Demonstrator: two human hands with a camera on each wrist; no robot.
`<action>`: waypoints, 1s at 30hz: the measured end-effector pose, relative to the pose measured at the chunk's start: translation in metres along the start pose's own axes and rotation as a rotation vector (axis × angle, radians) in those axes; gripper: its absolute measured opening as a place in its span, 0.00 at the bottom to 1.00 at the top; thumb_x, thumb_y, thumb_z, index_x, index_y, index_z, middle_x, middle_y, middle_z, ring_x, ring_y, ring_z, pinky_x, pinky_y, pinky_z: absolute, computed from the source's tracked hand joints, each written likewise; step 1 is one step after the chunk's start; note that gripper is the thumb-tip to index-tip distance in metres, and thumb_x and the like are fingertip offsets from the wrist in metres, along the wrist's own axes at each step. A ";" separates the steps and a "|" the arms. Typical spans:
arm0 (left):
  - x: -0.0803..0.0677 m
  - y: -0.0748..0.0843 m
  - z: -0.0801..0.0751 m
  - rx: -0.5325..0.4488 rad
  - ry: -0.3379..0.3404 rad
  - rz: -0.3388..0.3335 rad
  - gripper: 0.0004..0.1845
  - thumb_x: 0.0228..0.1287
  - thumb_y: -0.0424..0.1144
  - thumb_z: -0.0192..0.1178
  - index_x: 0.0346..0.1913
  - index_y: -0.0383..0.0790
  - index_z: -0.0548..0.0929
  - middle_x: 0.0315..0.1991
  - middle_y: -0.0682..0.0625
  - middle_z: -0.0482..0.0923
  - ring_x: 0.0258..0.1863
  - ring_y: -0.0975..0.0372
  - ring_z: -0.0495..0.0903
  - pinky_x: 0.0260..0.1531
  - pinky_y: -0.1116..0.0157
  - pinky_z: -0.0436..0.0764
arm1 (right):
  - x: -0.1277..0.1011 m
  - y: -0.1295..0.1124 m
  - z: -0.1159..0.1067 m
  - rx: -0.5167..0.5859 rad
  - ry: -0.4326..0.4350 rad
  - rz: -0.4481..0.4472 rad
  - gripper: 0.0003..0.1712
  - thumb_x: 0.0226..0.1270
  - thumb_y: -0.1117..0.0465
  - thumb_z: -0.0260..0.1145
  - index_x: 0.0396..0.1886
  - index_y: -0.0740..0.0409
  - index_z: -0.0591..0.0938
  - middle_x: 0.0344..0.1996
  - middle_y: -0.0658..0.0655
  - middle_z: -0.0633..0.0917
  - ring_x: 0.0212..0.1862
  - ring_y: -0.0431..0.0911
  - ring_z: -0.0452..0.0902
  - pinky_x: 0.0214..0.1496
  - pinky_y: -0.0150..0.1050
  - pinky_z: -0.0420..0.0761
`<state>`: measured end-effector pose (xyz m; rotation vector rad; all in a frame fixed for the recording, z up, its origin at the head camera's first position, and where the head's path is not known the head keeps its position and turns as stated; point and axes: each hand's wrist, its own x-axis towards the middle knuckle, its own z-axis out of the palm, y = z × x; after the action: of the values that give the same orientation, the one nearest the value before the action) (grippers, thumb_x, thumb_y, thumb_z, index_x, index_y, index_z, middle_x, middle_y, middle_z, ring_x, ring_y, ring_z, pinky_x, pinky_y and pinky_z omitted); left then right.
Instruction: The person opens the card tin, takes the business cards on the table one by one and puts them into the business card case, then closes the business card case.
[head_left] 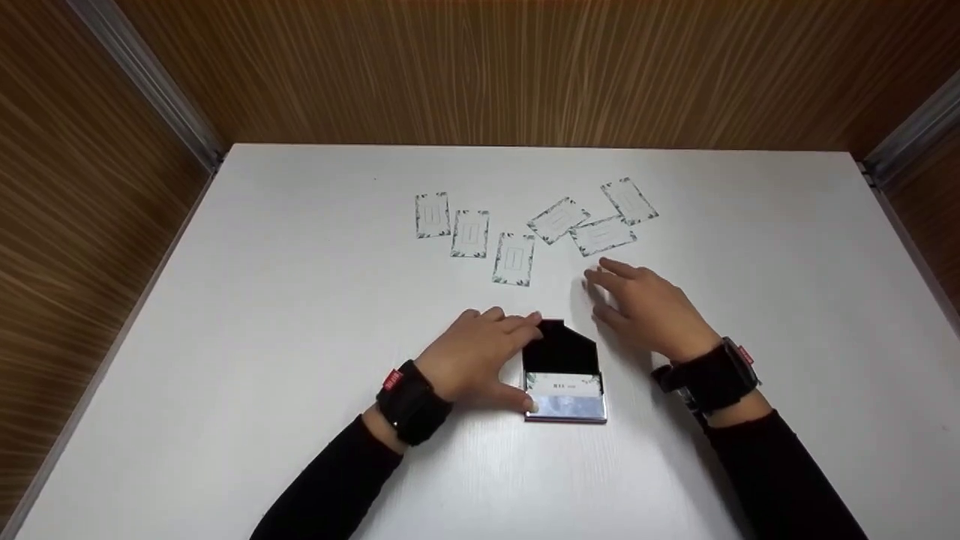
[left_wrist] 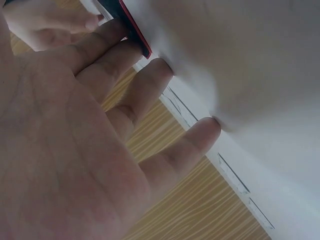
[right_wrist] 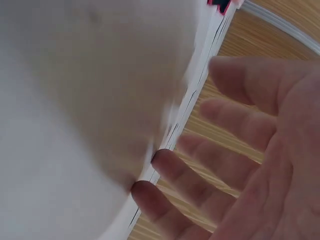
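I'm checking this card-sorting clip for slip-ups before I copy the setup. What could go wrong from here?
1. The left hand steadies the open card case only from one side, so a nudge could perhaps slide it or drop its flap.
2. Two loose cards near the right hand overlap or touch; a reach might lift or drag both.
3. The cards lie flat on the smooth white table, so fingertips may push one away rather than pick it up.
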<state>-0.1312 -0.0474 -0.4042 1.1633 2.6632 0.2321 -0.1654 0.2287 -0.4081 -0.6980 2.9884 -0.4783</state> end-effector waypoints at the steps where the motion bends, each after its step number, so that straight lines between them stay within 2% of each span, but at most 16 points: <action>1: 0.000 0.000 0.000 0.000 0.001 -0.001 0.50 0.48 0.72 0.67 0.72 0.52 0.69 0.76 0.57 0.61 0.61 0.59 0.69 0.58 0.55 0.70 | 0.004 0.001 -0.001 0.002 -0.012 0.011 0.31 0.68 0.57 0.65 0.70 0.56 0.73 0.72 0.66 0.69 0.66 0.67 0.70 0.60 0.65 0.73; 4: 0.000 0.002 0.002 -0.004 -0.003 -0.003 0.49 0.48 0.72 0.67 0.72 0.52 0.69 0.76 0.58 0.60 0.62 0.59 0.69 0.58 0.55 0.70 | 0.013 0.002 -0.001 -0.023 -0.063 0.043 0.35 0.69 0.54 0.65 0.74 0.53 0.68 0.75 0.67 0.62 0.67 0.70 0.66 0.60 0.66 0.72; 7: 0.001 0.003 0.002 -0.012 -0.011 -0.004 0.49 0.48 0.72 0.67 0.72 0.52 0.69 0.76 0.58 0.60 0.63 0.59 0.68 0.60 0.55 0.69 | 0.017 0.002 -0.001 -0.063 -0.104 0.072 0.39 0.69 0.51 0.65 0.77 0.50 0.65 0.76 0.67 0.60 0.67 0.70 0.64 0.59 0.67 0.71; 10: 0.001 0.002 0.002 -0.008 -0.014 -0.006 0.49 0.48 0.71 0.67 0.72 0.52 0.69 0.76 0.58 0.60 0.64 0.59 0.68 0.60 0.54 0.69 | 0.019 0.000 0.000 -0.090 -0.099 0.075 0.39 0.68 0.51 0.67 0.76 0.49 0.66 0.73 0.66 0.67 0.65 0.68 0.67 0.56 0.67 0.73; 12: 0.001 0.001 0.001 -0.001 -0.018 -0.010 0.50 0.48 0.71 0.67 0.72 0.52 0.69 0.76 0.58 0.60 0.64 0.59 0.67 0.61 0.54 0.69 | 0.020 -0.002 0.000 -0.100 -0.076 0.067 0.38 0.66 0.52 0.68 0.75 0.50 0.68 0.67 0.65 0.74 0.61 0.66 0.70 0.53 0.64 0.76; 16: 0.001 0.000 0.000 0.008 -0.023 -0.015 0.50 0.48 0.72 0.66 0.73 0.52 0.68 0.77 0.58 0.60 0.64 0.59 0.67 0.61 0.55 0.69 | 0.021 -0.005 0.001 -0.078 -0.048 0.062 0.33 0.64 0.54 0.70 0.69 0.51 0.76 0.53 0.62 0.78 0.52 0.60 0.73 0.46 0.57 0.78; 19: 0.001 0.000 0.000 0.005 -0.017 -0.008 0.50 0.48 0.72 0.67 0.73 0.51 0.69 0.76 0.57 0.60 0.64 0.59 0.68 0.61 0.54 0.69 | 0.020 -0.004 0.001 -0.028 -0.039 0.073 0.26 0.61 0.55 0.73 0.59 0.53 0.84 0.54 0.62 0.78 0.52 0.60 0.75 0.48 0.57 0.78; 22: 0.000 0.000 0.001 -0.004 -0.006 0.000 0.50 0.48 0.72 0.67 0.72 0.51 0.69 0.76 0.57 0.61 0.63 0.59 0.68 0.60 0.54 0.69 | 0.020 -0.004 0.002 0.019 -0.018 0.071 0.19 0.57 0.58 0.75 0.49 0.55 0.87 0.54 0.59 0.82 0.53 0.59 0.78 0.52 0.56 0.78; 25: -0.002 0.000 0.001 -0.016 0.002 0.004 0.49 0.48 0.71 0.68 0.72 0.51 0.69 0.76 0.57 0.61 0.62 0.59 0.69 0.60 0.55 0.69 | 0.020 -0.005 0.004 0.022 0.008 0.061 0.16 0.54 0.60 0.77 0.43 0.55 0.87 0.40 0.55 0.86 0.43 0.54 0.81 0.45 0.52 0.79; 27: -0.002 -0.001 0.001 -0.018 0.005 0.004 0.49 0.48 0.71 0.68 0.71 0.51 0.70 0.76 0.57 0.61 0.61 0.59 0.69 0.59 0.55 0.70 | 0.020 -0.007 0.004 0.003 0.024 0.055 0.15 0.53 0.60 0.77 0.42 0.55 0.86 0.29 0.52 0.84 0.34 0.51 0.78 0.38 0.49 0.78; 30: -0.001 -0.001 0.001 -0.010 0.009 0.005 0.49 0.47 0.72 0.67 0.71 0.51 0.70 0.76 0.57 0.61 0.61 0.59 0.69 0.58 0.55 0.70 | 0.018 -0.011 0.002 -0.060 0.050 0.033 0.13 0.59 0.58 0.74 0.44 0.52 0.86 0.24 0.51 0.82 0.30 0.50 0.77 0.31 0.49 0.76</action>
<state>-0.1310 -0.0487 -0.4049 1.1686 2.6640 0.2524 -0.1771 0.2107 -0.4062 -0.6494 3.0678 -0.4126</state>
